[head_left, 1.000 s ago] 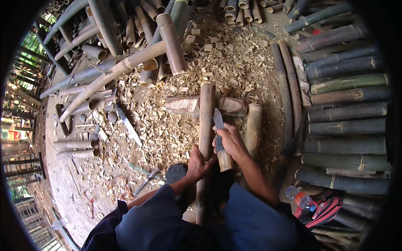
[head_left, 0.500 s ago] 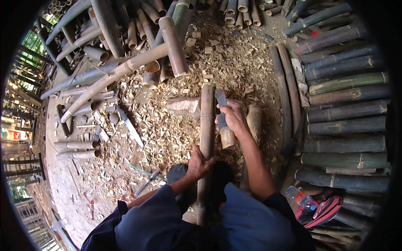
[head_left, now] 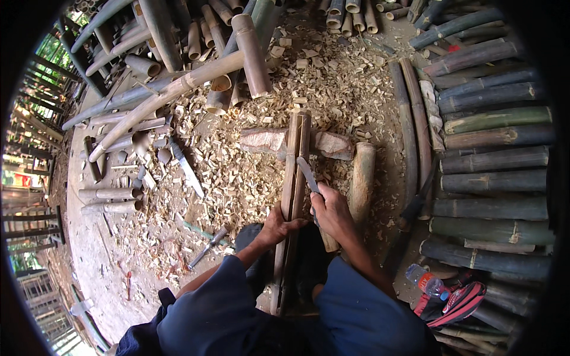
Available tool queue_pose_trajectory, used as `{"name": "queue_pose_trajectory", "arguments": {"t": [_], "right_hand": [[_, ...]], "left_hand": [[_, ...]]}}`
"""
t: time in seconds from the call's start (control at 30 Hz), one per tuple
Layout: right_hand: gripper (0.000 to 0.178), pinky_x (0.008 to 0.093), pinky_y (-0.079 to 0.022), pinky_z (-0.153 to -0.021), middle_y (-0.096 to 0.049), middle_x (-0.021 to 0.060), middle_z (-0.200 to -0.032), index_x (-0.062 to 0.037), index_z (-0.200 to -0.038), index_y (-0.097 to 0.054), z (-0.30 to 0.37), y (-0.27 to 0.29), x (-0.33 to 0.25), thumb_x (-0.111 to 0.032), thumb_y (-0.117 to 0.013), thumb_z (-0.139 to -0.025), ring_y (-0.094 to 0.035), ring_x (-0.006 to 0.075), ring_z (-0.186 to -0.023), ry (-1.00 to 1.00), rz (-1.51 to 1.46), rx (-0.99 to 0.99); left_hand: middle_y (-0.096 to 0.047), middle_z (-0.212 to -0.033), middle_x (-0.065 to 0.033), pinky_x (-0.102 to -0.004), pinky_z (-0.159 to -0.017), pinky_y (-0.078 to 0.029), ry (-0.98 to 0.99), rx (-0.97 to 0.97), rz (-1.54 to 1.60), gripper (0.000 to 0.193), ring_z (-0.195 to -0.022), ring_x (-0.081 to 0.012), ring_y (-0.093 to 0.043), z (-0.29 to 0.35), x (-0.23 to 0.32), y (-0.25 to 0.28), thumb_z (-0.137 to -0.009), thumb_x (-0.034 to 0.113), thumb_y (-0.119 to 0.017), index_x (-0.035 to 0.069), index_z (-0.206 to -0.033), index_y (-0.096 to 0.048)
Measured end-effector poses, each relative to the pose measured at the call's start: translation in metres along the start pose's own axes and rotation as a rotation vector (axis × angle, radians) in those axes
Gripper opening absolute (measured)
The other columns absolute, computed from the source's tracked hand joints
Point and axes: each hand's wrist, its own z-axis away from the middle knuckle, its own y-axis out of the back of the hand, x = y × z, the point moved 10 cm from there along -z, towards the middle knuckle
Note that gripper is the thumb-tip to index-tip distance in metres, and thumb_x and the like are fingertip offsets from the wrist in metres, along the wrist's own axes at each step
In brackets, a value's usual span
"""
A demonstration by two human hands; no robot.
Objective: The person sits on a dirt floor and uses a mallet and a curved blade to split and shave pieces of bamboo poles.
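Note:
A bamboo pole (head_left: 291,172) stretches away from me between my knees, its far end over a short log (head_left: 261,140) with pale, chopped sides. A dark split runs along the pole, parting it into two long pieces that lie side by side. My left hand (head_left: 277,226) is closed around the pole near my knees. In my right hand (head_left: 333,213) is a big knife (head_left: 307,174); its blade points away from me, close to the right side of the pole. The knife's pale handle end shows below that hand. Right of the log lies a thick bamboo piece (head_left: 363,175).
Wood chips (head_left: 237,178) cover the ground. On the left lie a saw (head_left: 187,170) and a chisel-like tool (head_left: 208,247). Cut bamboo lengths (head_left: 496,181) are stacked along the right, near a plastic bottle (head_left: 424,279) and a red-black bag (head_left: 460,305).
The pole looked whole before and now shows a lengthwise split. My right hand has come nearer to me with the knife, its blade lower along the pole. My left hand still grips the pole.

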Motion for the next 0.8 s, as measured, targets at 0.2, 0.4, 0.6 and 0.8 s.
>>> {"name": "queue_pose_trajectory", "arguments": {"t": [0.2,0.4,0.6,0.8], "right_hand": [[0.02,0.0553,-0.048,-0.078,-0.063,0.0284,-0.082,0.0023,-0.096,-0.059,-0.016,0.005,-0.009,-0.017,-0.055,-0.094,-0.061,0.0496,-0.084,0.008,0.102,-0.016],[0.022,0.0536,-0.05,-0.08,-0.064,0.0325,-0.087,0.0049,-0.094,-0.061,-0.04,-0.001,-0.01,-0.017,-0.055,-0.093,-0.064,0.049,-0.087,-0.088,0.077,-0.188],[0.035,0.0511,-0.052,-0.089,-0.065,0.0366,-0.099,0.0096,-0.103,-0.064,-0.073,-0.014,0.011,-0.021,-0.055,-0.09,-0.065,0.049,-0.098,-0.086,0.078,0.013],[0.032,0.0508,-0.052,-0.082,-0.067,0.032,-0.092,0.0077,-0.098,-0.063,-0.029,-0.027,0.003,-0.021,-0.049,-0.095,-0.068,0.0422,-0.086,-0.281,-0.179,-0.022]], "left_hand": [[-0.063,-0.111,-0.02,-0.0382,-0.089,-0.053,-0.036,0.111,-0.327,0.077,-0.104,-0.026,-0.064,0.0,0.001,0.004,-0.076,0.032,-0.086,-0.007,-0.126,-0.042],[-0.063,-0.11,-0.0239,-0.0427,-0.09,-0.053,0.037,0.119,-0.382,0.082,-0.103,-0.0327,-0.065,-0.002,-0.007,0.003,-0.073,0.037,-0.085,-0.008,-0.125,-0.041],[-0.064,-0.11,-0.0228,-0.0425,-0.09,-0.053,-0.022,0.089,-0.329,0.081,-0.103,-0.0322,-0.066,-0.009,-0.013,-0.002,-0.072,0.037,-0.086,-0.006,-0.125,-0.041],[-0.064,-0.104,-0.0284,-0.0442,-0.089,-0.053,0.041,0.206,-0.441,0.079,-0.101,-0.0395,-0.066,-0.005,-0.017,0.015,-0.073,0.038,-0.085,-0.007,-0.121,-0.041]]}}
